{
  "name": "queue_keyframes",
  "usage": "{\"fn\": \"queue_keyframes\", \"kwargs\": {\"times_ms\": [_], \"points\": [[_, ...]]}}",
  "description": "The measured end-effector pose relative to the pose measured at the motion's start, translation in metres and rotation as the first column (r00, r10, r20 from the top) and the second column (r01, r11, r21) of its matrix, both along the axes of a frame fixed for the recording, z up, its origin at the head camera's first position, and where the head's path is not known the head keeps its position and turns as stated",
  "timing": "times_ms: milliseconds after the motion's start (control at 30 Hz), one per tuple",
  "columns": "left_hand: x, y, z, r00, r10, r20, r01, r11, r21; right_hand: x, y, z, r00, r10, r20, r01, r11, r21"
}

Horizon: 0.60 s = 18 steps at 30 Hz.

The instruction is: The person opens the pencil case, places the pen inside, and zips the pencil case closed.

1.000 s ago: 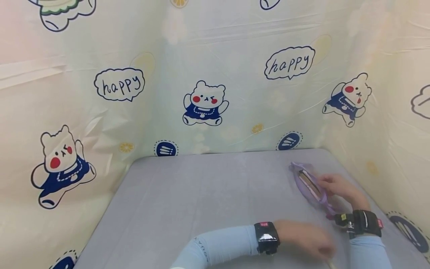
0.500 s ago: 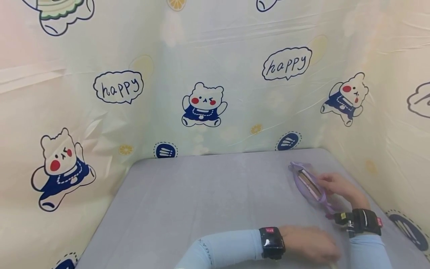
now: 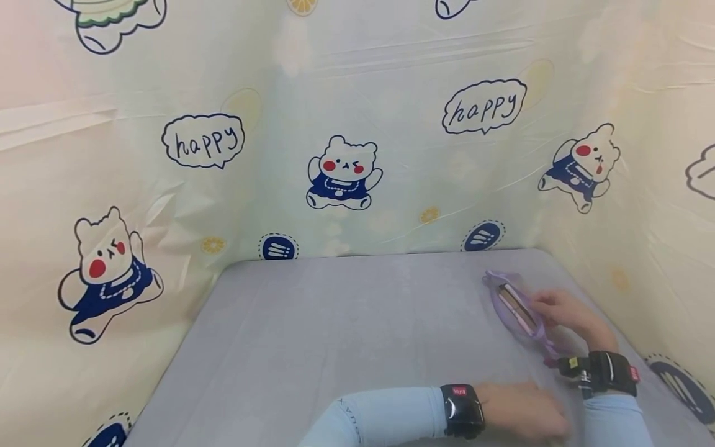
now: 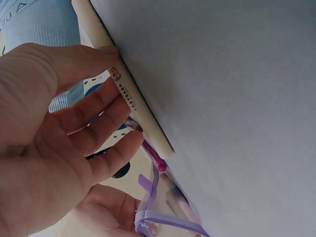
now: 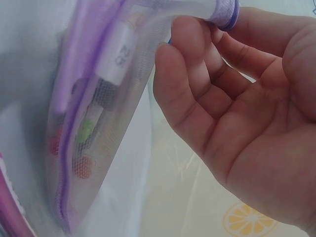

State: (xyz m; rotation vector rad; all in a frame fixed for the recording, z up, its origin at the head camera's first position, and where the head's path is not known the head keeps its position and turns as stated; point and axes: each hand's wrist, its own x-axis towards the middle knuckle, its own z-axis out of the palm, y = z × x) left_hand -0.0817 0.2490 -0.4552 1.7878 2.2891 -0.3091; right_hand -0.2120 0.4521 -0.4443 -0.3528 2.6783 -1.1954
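Head view: grey tabletop [image 3: 335,329] edged by cartoon-print sheeting [image 3: 346,124]. At 4 o'clock, purple mesh pencil pouch [image 3: 516,310], far rim pinched in right hand [image 3: 564,313], grip nearly closed. At 5 o'clock, left hand [image 3: 522,413], fingers curled round cream pen [image 4: 126,91] lying against tabletop.

A translucent purple mesh pencil pouch [image 3: 516,308] lies on the grey counter [image 3: 335,323] toward its far right corner, with pens inside it. The right hand [image 3: 566,316] sits just right of the pouch, touching its edge. Nearer the front edge, the left hand [image 3: 525,416] rests on a cream-coloured pen [image 4: 131,96] lying on the counter.
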Motion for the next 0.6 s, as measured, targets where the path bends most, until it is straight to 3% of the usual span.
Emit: {"fn": "queue_keyframes", "kwargs": {"times_ms": [600], "points": [[-0.0054,-0.0015,-0.0046,0.999,-0.029,-0.033,0.03,0.999,0.023,0.0004,-0.0006,0.0003,1.0,0.003,-0.014,-0.003,1.0,0.012]]}}
